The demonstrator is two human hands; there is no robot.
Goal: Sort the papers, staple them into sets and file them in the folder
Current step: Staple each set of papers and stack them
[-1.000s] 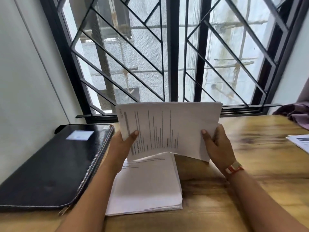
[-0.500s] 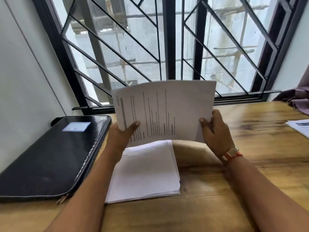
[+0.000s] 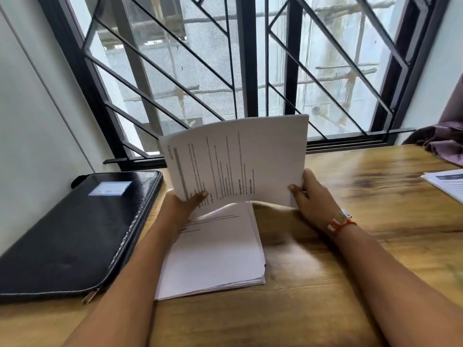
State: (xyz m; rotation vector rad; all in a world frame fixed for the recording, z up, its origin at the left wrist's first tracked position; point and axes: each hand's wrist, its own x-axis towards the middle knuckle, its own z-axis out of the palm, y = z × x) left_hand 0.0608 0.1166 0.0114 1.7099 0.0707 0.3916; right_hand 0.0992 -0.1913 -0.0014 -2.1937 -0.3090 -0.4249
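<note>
Head view. Risk: the printed sheaf (image 3: 235, 161), held upright by its lower corners only, may bow and shed sheets onto the stack of papers (image 3: 213, 256) beneath, mixing the pages. Left hand (image 3: 183, 206) pinches the lower left corner, thumb on the print. Right hand (image 3: 313, 196) grips the lower right edge, wrist low over the table (image 3: 375, 246). The black zip folder (image 3: 75, 229) lies closed at left.

You are at a wooden desk (image 3: 375, 246) set against a barred window (image 3: 250, 71), a study or home-office corner. A black zip folder (image 3: 75, 234) and printed papers (image 3: 213, 259) lie on it.
</note>
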